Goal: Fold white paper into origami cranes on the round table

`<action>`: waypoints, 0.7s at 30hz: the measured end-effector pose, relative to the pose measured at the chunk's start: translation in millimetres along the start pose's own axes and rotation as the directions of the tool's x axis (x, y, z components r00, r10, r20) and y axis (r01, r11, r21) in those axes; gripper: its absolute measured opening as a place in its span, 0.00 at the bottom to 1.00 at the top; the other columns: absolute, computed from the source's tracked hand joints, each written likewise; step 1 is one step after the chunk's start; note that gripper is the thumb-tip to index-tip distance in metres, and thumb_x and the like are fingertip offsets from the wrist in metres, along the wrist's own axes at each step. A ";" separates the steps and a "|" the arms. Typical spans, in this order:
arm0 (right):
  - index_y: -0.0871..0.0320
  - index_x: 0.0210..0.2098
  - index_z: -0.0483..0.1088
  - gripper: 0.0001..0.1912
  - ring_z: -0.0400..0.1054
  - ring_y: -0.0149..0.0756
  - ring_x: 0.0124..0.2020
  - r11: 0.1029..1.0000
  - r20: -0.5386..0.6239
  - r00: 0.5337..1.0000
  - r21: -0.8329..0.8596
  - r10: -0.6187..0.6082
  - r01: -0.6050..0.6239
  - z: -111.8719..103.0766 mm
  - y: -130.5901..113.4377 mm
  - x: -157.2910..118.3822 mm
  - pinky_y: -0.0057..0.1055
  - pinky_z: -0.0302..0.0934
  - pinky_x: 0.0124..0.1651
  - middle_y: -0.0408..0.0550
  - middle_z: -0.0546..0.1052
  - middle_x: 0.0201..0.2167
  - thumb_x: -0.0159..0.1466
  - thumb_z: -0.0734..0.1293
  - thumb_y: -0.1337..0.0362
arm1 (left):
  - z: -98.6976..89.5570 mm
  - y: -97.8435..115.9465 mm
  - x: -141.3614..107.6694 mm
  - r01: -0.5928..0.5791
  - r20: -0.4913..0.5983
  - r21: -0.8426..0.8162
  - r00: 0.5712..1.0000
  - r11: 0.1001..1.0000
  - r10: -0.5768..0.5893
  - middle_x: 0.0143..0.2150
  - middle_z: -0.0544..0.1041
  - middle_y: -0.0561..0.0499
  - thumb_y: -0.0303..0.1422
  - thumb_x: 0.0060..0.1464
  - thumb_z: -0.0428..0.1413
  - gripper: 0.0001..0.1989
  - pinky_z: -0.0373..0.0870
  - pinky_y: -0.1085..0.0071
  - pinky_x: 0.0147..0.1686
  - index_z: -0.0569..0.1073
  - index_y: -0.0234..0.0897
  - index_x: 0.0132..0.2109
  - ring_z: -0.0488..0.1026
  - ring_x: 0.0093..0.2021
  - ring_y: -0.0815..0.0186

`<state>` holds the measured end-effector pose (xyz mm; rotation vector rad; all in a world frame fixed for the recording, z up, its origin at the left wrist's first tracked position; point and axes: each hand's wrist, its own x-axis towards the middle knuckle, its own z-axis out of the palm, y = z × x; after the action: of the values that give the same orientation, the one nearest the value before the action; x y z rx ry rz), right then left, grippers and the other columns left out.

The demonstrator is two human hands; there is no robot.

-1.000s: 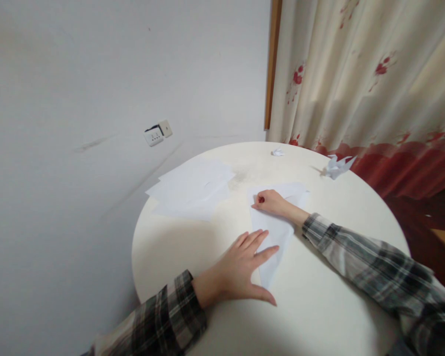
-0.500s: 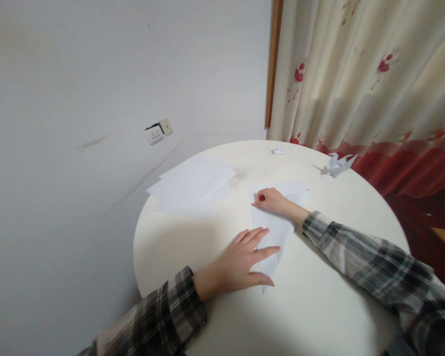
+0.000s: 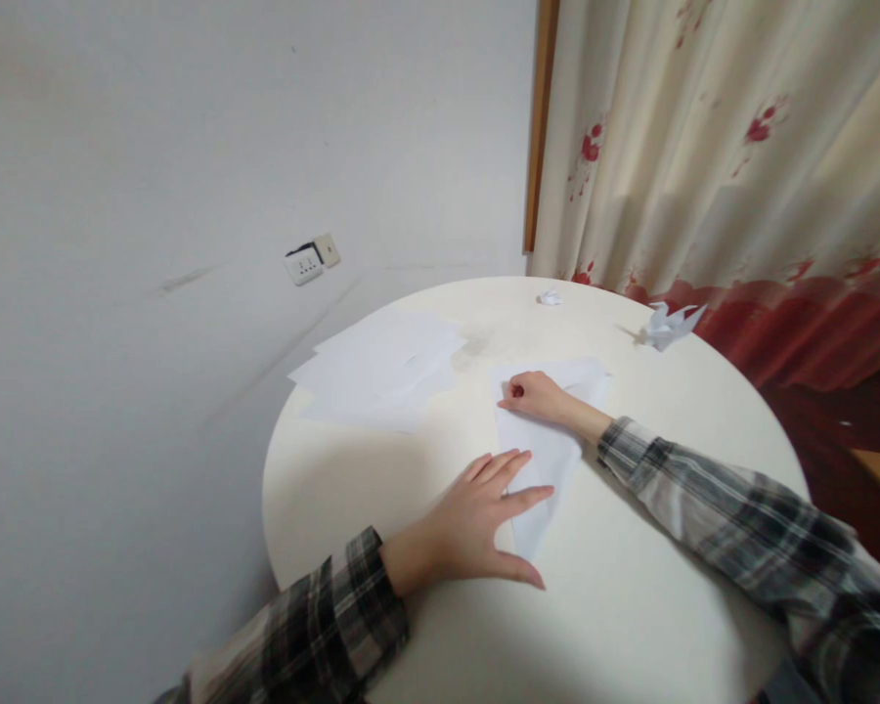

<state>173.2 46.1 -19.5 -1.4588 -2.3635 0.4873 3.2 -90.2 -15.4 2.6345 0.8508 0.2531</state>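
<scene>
A white sheet of paper (image 3: 550,455), folded and narrowing toward its near end, lies on the round cream table (image 3: 352,489). My left hand (image 3: 476,523) lies with fingers spread over the near left part of that paper, palm down. Near the sheet's far left edge, my right hand (image 3: 537,396) has its fingers curled into a pinch on the paper. Whether the fingertips grip the edge or press it down is too small to tell.
Loose white sheets (image 3: 381,372) overlap at the table's far left. A folded paper crane (image 3: 666,328) stands at the far right, and a small crumpled-looking paper piece (image 3: 550,297) lies near the back edge. Behind are a wall with a socket (image 3: 304,265) and a curtain (image 3: 704,147).
The thumb of my left hand has spread a little toward the near side, and the paper's near tip shows less. My right hand has barely moved.
</scene>
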 end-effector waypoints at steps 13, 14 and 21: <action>0.60 0.25 0.72 0.08 0.63 0.29 0.24 1.000 0.001 1.000 -0.008 0.012 -0.012 0.2 -0.2 0.1 0.24 0.52 0.28 0.44 0.75 0.24 0.55 0.67 0.61 | 1.0 0.3 -1.5 -0.024 -0.017 -0.020 1.000 1.000 0.023 0.65 0.49 0.39 0.63 0.34 0.52 0.49 0.40 0.48 0.59 0.57 0.42 0.61 0.45 0.63 0.46; 0.60 0.25 0.72 0.08 0.63 0.29 0.24 1.000 -0.001 1.000 -0.006 0.012 -0.012 0.2 -0.2 -0.2 0.24 0.52 0.28 0.44 0.75 0.24 0.55 0.67 0.61 | 0.9 0.1 -1.2 -0.026 -0.018 -0.022 1.000 0.999 0.025 0.65 0.49 0.40 0.63 0.33 0.53 0.49 0.40 0.48 0.59 0.58 0.42 0.61 0.45 0.63 0.45; 0.60 0.25 0.72 0.08 0.62 0.28 0.23 1.000 -0.005 1.000 0.008 0.002 -0.002 -0.8 -0.6 -1.8 0.24 0.51 0.27 0.44 0.74 0.23 0.55 0.67 0.62 | -6.4 -0.8 0.9 -0.007 0.025 -0.032 1.000 0.999 0.007 0.65 0.50 0.43 0.55 0.50 0.47 0.33 0.44 0.52 0.59 0.59 0.45 0.60 0.46 0.64 0.52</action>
<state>173.9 44.4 -18.6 -1.4568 -2.3541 0.4931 1.7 -87.2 -9.8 2.6062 0.8227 0.2326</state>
